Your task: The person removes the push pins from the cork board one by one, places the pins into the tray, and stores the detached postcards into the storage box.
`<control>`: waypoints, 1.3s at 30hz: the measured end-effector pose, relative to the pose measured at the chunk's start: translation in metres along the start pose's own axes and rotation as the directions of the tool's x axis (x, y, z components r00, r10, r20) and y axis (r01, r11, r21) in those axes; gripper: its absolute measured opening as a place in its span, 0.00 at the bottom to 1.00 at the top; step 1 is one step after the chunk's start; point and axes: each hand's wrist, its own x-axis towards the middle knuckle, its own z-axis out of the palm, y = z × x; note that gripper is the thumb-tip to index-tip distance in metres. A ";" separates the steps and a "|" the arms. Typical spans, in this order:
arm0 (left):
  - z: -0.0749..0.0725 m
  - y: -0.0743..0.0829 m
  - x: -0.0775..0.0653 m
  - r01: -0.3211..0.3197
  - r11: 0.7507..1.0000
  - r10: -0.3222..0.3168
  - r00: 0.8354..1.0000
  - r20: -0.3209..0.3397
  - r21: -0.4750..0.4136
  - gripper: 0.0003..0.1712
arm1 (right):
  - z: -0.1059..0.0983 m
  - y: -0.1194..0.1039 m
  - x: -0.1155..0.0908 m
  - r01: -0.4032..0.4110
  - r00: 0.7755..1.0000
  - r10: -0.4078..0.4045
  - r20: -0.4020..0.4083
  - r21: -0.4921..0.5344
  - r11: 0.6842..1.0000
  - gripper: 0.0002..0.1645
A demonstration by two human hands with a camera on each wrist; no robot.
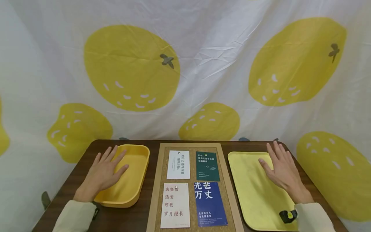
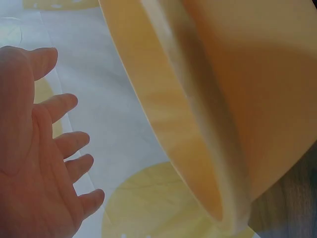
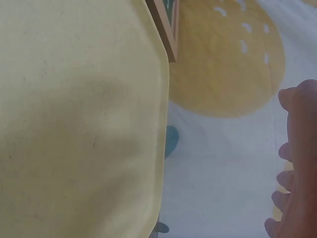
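Note:
My left hand (image 1: 105, 172) is held with fingers spread over the left side of a deep orange-yellow plastic bin (image 1: 134, 174). In the left wrist view, the palm and fingers (image 2: 67, 146) appear beside the bin's rim (image 2: 198, 114), holding nothing. On the other side, my right hand (image 1: 282, 167) hovers over the right part of a flat pale-yellow tray (image 1: 255, 193), its fingers extended and grasping nothing. Between them lies a wood-framed cork board (image 1: 192, 193) with a white card (image 1: 178, 165), a green card (image 1: 207, 166), a white card with red lettering (image 1: 176, 206) and a blue card (image 1: 211, 206).
Everything lies on a dark brown wooden table (image 1: 78, 180). Behind it hangs a white cloth (image 1: 214, 61) printed with large yellow fruits. Pushpins show at the tops of some cards. A black strap with a small camera (image 1: 288, 216) sits at the right wrist.

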 end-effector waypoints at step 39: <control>0.013 0.012 0.002 -0.009 1.000 0.009 0.999 -0.045 0.003 0.38 | 0.015 -0.010 0.000 0.030 0.999 -0.029 0.026 -0.025 0.999 0.45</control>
